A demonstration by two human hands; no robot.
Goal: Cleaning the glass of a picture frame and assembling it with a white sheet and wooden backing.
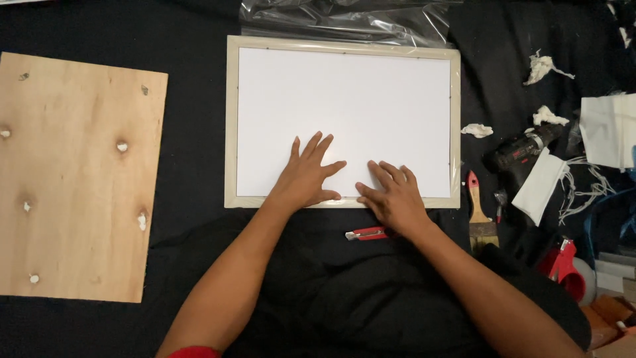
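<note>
A white sheet (344, 106) lies inside a pale wooden frame (231, 119) on black cloth. My left hand (307, 174) rests flat on the sheet near the frame's lower edge, fingers spread. Just to its right, my right hand (393, 196) presses flat on the sheet's lower edge and the frame rail, fingers together. Neither hand holds anything. A red utility knife (366, 233) lies on the cloth just below the frame, under my right wrist.
A plywood board (76, 172) with white blobs lies at left. Clear plastic film (344, 20) sits behind the frame. At right are a paintbrush (479, 212), a cordless drill (523, 151), crumpled white scraps (543, 66), white cloth (543, 185) and a red tape dispenser (563, 265).
</note>
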